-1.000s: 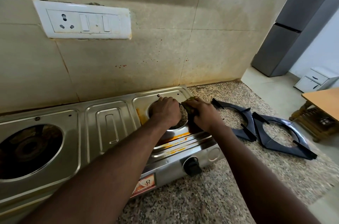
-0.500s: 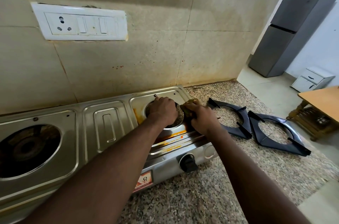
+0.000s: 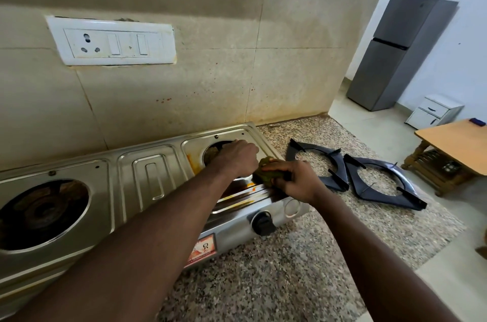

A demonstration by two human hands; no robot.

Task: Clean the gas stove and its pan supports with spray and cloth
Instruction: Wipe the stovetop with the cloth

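The left hand [image 3: 237,158] and right hand [image 3: 295,182], which grips a cloth [image 3: 266,171], crowd the stove's [image 3: 147,176] right end, the wall [image 3: 210,97] close behind. Two pan supports [image 3: 387,196] block the counter [image 3: 290,269] beside it; granite in front leaves passage.

one stove [image 3: 152,176], two burner wells [image 3: 42,211] [image 3: 213,153], two pan supports [image 3: 316,149] [image 3: 387,198], one knob [image 3: 263,223], one scrub pad [image 3: 266,175], two hands [image 3: 237,158] [image 3: 297,182].

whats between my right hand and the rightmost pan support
Head view: the other pan support lies flat on the granite counter, between the far pan support and the right hand gripping a scrub pad.
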